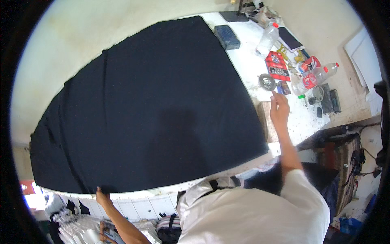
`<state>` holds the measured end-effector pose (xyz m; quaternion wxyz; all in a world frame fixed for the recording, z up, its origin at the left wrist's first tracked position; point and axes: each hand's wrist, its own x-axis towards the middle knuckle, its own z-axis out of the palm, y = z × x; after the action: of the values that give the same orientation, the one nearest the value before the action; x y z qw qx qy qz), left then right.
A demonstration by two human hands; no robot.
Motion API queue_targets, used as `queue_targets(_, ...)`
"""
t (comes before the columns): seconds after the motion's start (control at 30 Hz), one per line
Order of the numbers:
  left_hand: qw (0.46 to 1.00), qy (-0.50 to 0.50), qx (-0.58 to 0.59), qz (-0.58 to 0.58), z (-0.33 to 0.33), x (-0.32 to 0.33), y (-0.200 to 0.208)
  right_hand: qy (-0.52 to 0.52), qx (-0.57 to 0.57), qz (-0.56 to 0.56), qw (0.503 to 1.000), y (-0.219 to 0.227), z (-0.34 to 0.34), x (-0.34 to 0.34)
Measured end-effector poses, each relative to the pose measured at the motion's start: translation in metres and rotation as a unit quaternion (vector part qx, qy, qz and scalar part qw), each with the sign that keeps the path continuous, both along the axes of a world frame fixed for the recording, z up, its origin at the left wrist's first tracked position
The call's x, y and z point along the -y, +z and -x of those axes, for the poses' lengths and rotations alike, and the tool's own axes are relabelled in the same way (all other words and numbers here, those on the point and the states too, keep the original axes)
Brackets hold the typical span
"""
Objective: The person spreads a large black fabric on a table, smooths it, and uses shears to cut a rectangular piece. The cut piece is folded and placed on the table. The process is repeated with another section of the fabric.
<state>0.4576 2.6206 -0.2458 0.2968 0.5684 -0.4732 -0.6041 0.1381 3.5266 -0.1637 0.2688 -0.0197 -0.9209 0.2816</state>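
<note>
Left fingers [98, 190] touch creased cloth [138, 93], right fingers [274, 95] beside round dish [267, 82]

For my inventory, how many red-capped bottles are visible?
3: one bottle beyond the red packet, a second bottle to its right, a third bottle behind that. More may be hidden.

We can't tell whether the right hand [280, 109] touches the dish [267, 87]; its contents [266, 81] are too small. The left hand's [103, 197] hold on the cloth [162, 81] is unclear to us. Left forearm [122, 223] and shirt [252, 215]: cut off at bottom.
</note>
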Motion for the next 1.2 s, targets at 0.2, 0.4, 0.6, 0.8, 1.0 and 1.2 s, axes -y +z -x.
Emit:
queue_targets(0.2, 0.994, -0.03, -0.101, -0.04, -0.013, 0.076, -0.019, -0.003, 0.208, -0.275, 0.939, -0.018, -0.139, 0.146)
queue_targets(0.4, 0.993, 0.019, -0.105, -0.051, 0.013, 0.116, 0.029, -0.062, 0.134, -0.237, 0.96, -0.05, -0.126, 0.135)
queue_targets(0.6, 0.906, 0.063, 0.109, 0.404, -0.005, 0.114, 0.067, -0.168, 0.224, -0.3, 0.912, -0.094, -0.131, 0.122)
queue_targets(0.8, 0.812, 0.041, 0.285, 0.507, 0.001, 0.093, 0.013, -0.155, 0.235, -0.275, 0.919, -0.097, -0.125, 0.117)
queue_targets(1.0, 0.815, 0.039, 0.343, 0.466, -0.004, 0.091, 0.026, -0.125, 0.101, -0.268, 0.95, -0.096, -0.131, 0.148)
queue_targets(1.2, 0.787, 0.01, 0.356, 0.504, -0.007, 0.094, 0.004, -0.16, 0.228, -0.254, 0.926, -0.085, -0.16, 0.212)
